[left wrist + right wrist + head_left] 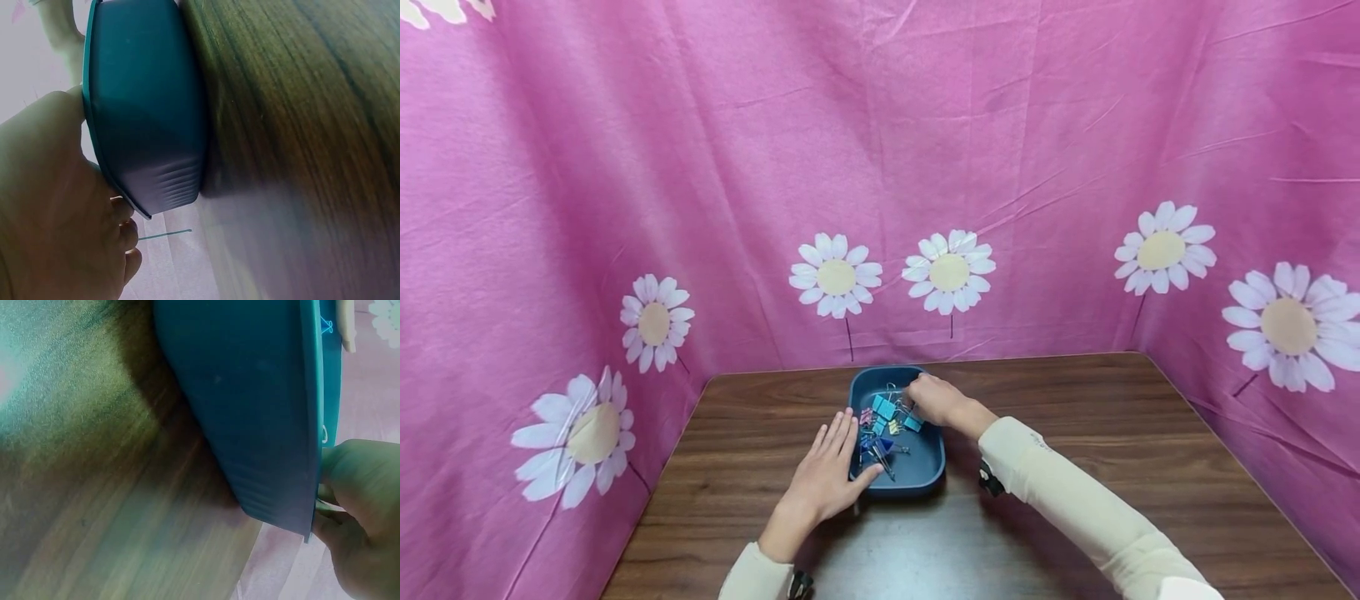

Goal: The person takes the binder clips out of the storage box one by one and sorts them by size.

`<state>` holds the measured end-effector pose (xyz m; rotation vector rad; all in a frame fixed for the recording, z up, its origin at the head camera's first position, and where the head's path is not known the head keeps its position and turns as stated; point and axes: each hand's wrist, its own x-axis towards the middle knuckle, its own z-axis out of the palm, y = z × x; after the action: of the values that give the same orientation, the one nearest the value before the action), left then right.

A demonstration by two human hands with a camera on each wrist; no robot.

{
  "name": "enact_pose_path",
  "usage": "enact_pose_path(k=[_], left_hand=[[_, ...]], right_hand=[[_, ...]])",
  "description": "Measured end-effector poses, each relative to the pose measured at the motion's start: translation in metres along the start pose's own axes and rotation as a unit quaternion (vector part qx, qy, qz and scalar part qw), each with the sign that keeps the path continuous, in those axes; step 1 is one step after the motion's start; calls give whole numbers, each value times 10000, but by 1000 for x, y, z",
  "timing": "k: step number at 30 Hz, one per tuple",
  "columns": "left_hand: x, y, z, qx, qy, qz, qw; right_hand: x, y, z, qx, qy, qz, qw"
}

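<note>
While pale sleeves (1075, 500) reach in from the near side of the blue tray (917, 477), the left hand (826, 475) lies along the tray's left rim, its grip spread, with straight fingers and the thumb over the near left corner. Inside the tray's nearer half, toward its left wall, sits a dark blue clip (885, 445) with silver handles. Farther in, at the tray's middle, come a yellow clip (893, 427), several turquoise clips (884, 407) and, by the left wall, a pink clip (867, 416), all in one loose heap. Over the tray's right rim bends the right hand (938, 400), fingers curled downward; whether its grip pinches a clip cannot be told, the fingertips being hidden. Judging by this, the handling looks under way: the visible clips lie mixed by colour within the tray, and how much is done or left is unclear. Beneath the tray runs the wood-grain desk (737, 467), and beyond its far side hangs pink cloth (925, 125) with white daisies (949, 272).
</note>
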<state>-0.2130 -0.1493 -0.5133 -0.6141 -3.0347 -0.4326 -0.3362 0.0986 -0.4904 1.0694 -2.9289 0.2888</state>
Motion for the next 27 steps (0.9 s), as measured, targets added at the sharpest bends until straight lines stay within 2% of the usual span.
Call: enact_pose_path(k=[7, 12, 17, 22, 27], left_hand=[[0, 0, 1, -30, 23, -23, 10000], [0, -1, 2, 26, 41, -7, 10000], [-1, 0, 2, 21, 98, 28, 9999], [-1, 1, 0, 17, 26, -34, 10000], [-1, 2, -1, 68, -3, -76, 9999]], right_hand=[[-4, 4, -2, -273, 344, -445, 9980], [-5, 6, -4, -188, 679, -660, 9953], [-6, 9, -6, -83, 905, -606, 9940], [-6, 12, -11, -67, 1121, -560, 9921], [-8, 14, -15, 167, 1355, -504, 9894]])
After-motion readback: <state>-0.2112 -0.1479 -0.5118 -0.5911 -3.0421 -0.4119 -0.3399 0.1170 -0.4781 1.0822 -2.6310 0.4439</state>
